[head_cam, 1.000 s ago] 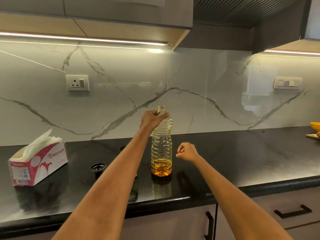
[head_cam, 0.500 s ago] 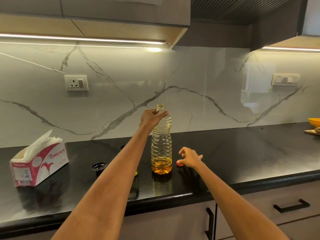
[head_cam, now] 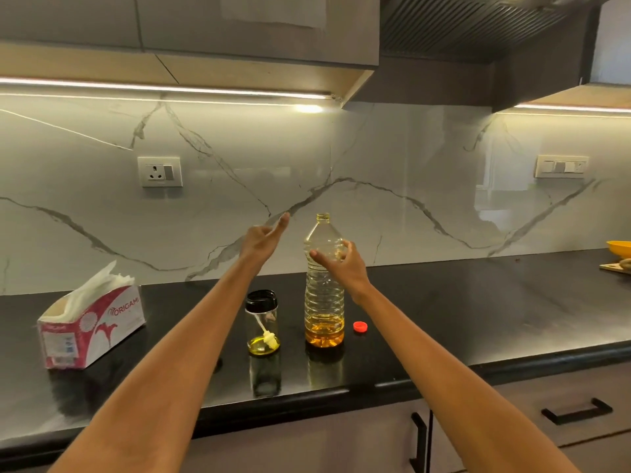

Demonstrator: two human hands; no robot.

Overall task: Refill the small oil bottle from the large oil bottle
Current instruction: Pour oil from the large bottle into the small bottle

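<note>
The large oil bottle [head_cam: 324, 302] stands uncapped on the black counter [head_cam: 478, 319], with a shallow layer of amber oil at its bottom. My right hand [head_cam: 341, 268] wraps its upper part, thumb on the left side and fingers on the right. To its left stands the small oil bottle [head_cam: 262, 322], clear with a black rim, open, holding a little yellow oil and a white tube. My left hand [head_cam: 264, 238] hovers open above and behind the small bottle, touching nothing. A red cap [head_cam: 360, 326] lies on the counter just right of the large bottle.
A red and white tissue box [head_cam: 92, 329] sits at the left of the counter. A yellow bowl [head_cam: 619, 249] and a wooden board [head_cam: 614, 268] are at the far right edge. The marble wall is close behind the bottles. Drawers lie below the counter's front edge.
My left hand let go of the large bottle's neck and moved left, uncovering the small bottle. My right hand left the red cap on the counter and rose to grip the large bottle.
</note>
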